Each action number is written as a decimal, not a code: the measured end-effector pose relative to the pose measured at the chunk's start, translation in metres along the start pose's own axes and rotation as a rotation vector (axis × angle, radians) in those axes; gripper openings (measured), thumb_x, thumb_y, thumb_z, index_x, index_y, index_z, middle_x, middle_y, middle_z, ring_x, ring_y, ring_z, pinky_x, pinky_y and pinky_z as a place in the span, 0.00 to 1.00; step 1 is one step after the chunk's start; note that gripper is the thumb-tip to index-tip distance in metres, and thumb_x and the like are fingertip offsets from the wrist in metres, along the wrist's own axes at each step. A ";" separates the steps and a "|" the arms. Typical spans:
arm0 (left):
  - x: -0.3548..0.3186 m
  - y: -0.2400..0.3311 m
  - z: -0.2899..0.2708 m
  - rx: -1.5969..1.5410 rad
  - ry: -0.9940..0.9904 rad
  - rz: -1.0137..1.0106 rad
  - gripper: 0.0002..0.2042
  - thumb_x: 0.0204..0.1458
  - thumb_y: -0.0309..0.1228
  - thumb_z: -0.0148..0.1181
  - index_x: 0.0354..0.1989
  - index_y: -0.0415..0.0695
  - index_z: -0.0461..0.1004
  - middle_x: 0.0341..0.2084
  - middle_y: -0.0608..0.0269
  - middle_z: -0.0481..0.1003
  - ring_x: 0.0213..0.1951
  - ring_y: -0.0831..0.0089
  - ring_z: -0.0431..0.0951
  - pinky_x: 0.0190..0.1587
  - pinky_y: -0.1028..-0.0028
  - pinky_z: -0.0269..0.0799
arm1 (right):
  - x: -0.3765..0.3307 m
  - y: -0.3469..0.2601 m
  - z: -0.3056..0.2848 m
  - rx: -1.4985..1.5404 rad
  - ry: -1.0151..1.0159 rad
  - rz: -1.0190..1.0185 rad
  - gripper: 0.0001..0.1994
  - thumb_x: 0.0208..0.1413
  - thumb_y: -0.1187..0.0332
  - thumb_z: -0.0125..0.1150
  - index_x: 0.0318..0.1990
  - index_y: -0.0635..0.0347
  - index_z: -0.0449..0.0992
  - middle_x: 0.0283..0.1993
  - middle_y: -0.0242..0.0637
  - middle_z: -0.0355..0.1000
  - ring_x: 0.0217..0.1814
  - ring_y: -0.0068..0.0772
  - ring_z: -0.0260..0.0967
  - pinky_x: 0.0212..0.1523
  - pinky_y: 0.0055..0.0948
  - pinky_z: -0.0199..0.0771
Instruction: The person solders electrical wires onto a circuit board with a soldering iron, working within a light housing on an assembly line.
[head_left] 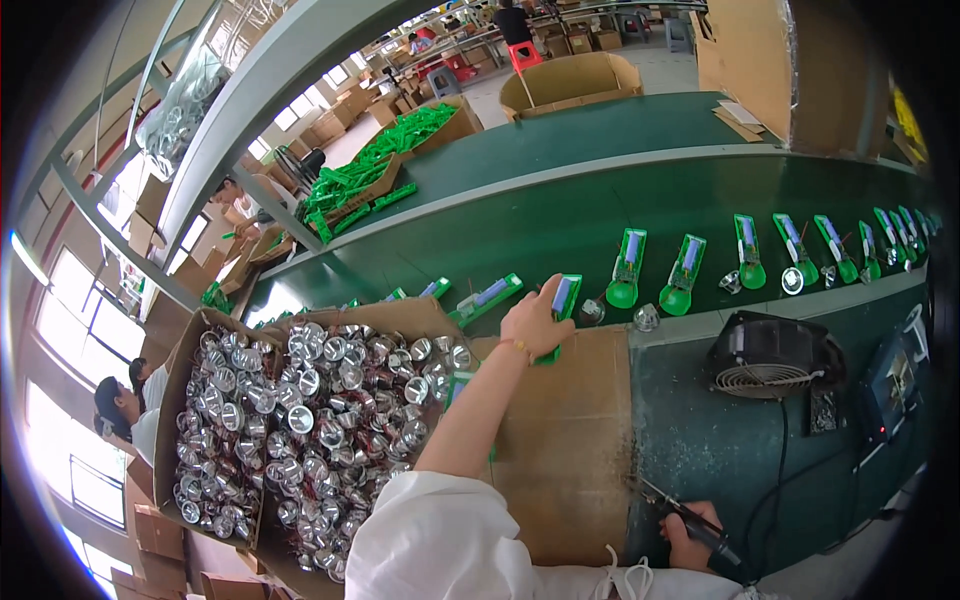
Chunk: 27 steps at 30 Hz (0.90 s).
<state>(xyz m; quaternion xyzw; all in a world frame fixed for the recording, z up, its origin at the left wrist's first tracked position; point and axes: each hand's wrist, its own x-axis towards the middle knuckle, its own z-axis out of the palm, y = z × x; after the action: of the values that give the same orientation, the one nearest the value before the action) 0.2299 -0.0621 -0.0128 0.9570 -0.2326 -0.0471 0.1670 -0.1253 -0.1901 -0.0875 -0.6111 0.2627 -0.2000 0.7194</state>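
My left hand is stretched out to the green conveyor belt. Its fingers are closed round a green plastic flashlight housing with a pale purple battery inside. Beside the fingertips lies a small silver lamp reflector, and another reflector sits a little to the right. Low on the right, my right hand grips a soldering iron, its tip pointing up and left over the edge of a brown cardboard sheet. Under my left forearm, part of another green housing is mostly hidden.
Left of my arm stands a cardboard box heaped with silver reflectors on red wires. More green housings line the belt. To the right are a black fan, a soldering station and cables. Co-workers sit farther off.
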 end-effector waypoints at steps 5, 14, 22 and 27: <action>-0.150 0.025 0.023 -0.069 0.170 -0.010 0.37 0.42 0.46 0.58 0.62 0.50 0.51 0.32 0.51 0.74 0.30 0.53 0.76 0.31 0.60 0.73 | 0.004 0.001 -0.004 0.051 -0.035 0.021 0.07 0.48 0.76 0.58 0.33 0.66 0.66 0.24 0.39 0.71 0.22 0.22 0.68 0.25 0.21 0.70; -0.292 0.010 0.011 -0.009 0.226 -0.207 0.41 0.43 0.53 0.59 0.61 0.42 0.51 0.28 0.50 0.75 0.22 0.55 0.75 0.22 0.61 0.70 | 0.000 -0.012 0.002 0.078 -0.113 -0.070 0.08 0.50 0.73 0.59 0.32 0.65 0.66 0.25 0.36 0.71 0.23 0.19 0.66 0.25 0.19 0.68; -0.354 -0.039 0.007 0.561 -0.007 -0.551 0.36 0.46 0.58 0.52 0.59 0.46 0.56 0.21 0.53 0.75 0.21 0.55 0.76 0.24 0.60 0.71 | -0.001 0.001 0.001 0.065 -0.105 -0.123 0.08 0.50 0.72 0.59 0.31 0.64 0.66 0.24 0.36 0.70 0.22 0.19 0.66 0.24 0.19 0.67; -0.338 -0.034 0.023 0.426 0.088 -0.446 0.23 0.47 0.53 0.53 0.46 0.52 0.68 0.36 0.50 0.69 0.37 0.53 0.73 0.31 0.60 0.72 | -0.002 0.001 0.000 0.055 -0.076 -0.139 0.09 0.49 0.71 0.60 0.31 0.64 0.66 0.23 0.36 0.70 0.21 0.20 0.66 0.23 0.19 0.67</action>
<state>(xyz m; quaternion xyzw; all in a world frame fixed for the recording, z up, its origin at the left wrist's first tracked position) -0.0599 0.1150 -0.0417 0.9990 -0.0140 0.0085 -0.0418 -0.1270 -0.1889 -0.0886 -0.6148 0.1867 -0.2332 0.7299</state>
